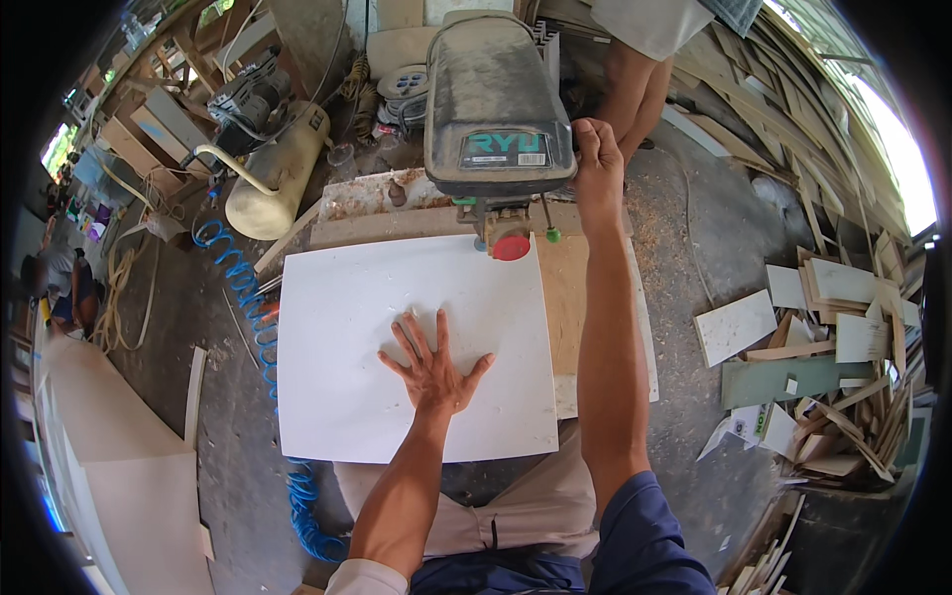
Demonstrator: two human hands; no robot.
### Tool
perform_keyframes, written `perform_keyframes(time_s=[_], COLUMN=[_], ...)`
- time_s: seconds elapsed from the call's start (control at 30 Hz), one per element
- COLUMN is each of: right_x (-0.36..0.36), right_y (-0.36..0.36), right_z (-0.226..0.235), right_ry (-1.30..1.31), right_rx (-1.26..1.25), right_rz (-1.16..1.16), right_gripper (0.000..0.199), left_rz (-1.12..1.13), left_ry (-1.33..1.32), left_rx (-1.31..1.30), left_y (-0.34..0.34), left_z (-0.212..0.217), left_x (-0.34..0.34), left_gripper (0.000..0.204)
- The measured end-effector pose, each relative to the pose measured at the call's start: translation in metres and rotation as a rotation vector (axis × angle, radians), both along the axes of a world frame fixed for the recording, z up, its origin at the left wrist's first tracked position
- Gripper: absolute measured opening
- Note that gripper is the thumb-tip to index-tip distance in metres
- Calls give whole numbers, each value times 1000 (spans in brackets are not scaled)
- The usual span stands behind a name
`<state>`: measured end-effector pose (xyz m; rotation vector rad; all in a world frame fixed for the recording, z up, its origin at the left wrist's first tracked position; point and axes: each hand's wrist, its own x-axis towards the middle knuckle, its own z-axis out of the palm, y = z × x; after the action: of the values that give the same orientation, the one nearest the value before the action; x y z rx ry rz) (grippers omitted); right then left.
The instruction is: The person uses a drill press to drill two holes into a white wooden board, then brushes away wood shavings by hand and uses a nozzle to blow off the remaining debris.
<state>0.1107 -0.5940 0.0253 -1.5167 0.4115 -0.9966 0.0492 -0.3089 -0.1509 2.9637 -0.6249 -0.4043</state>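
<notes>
The left hand (431, 375) lies flat, fingers spread, on the board (332, 327) at centre. The drill (491, 94), upper centre, overhangs its top-right corner; the right hand (599, 164) curls beside the drill, its hold hidden. Compressor (278, 183) upper left, hose (309, 506) lower left, scraps (861, 339) right, another person's legs (630, 89) at top.

White panel (332, 342) lying flat, partly over a wooden board (573, 317) that shows along its right side. Left hand (431, 377) on the panel, palm down, fingers spread. Right hand (599, 171) beyond the panel's far right corner, fingers bent against the side of a dusty drill press (496, 94); grip itself hidden. Red disc (512, 247) at the panel's far edge, green knob (553, 235) just right of it. Left of panel: blue coiled hose (305, 496). Beyond, far left: cream tank (280, 177). Well right: wood offcuts (736, 327).
</notes>
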Motion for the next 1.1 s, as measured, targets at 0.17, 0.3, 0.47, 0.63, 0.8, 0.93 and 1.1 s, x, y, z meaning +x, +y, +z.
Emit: perform_keyframes(time_s=[0.17,0.3,0.47,0.63,0.8,0.93,1.1], right_x=[1,-2,-3,-1,1,1,-1], right_y=[0,4,4,3,4,4,5], right_z=[-3,-1,-3,-7,-14,-18,-19], right_ry=[-37,-17,-4,-44,-86,-92,-58], right_rx=[39,32,23,35,25,69,82], right_rz=[36,21,16,33,14,51,56], right_gripper=[24,25,27,28,25,25,26], left_rz=[1,-1,13,19,22,22,24], left_ry=[5,-15,10,7,7,-19,-25], left_rx=[5,-8,19,26,35,47,58], left_y=[0,1,-2,-3,-5,-5,-4], left_z=[2,-1,8,9,12,10,7], left_x=[-1,-1,-1,-2,-4,-4,-4], left_gripper=[118,117,119,118,117,116,117])
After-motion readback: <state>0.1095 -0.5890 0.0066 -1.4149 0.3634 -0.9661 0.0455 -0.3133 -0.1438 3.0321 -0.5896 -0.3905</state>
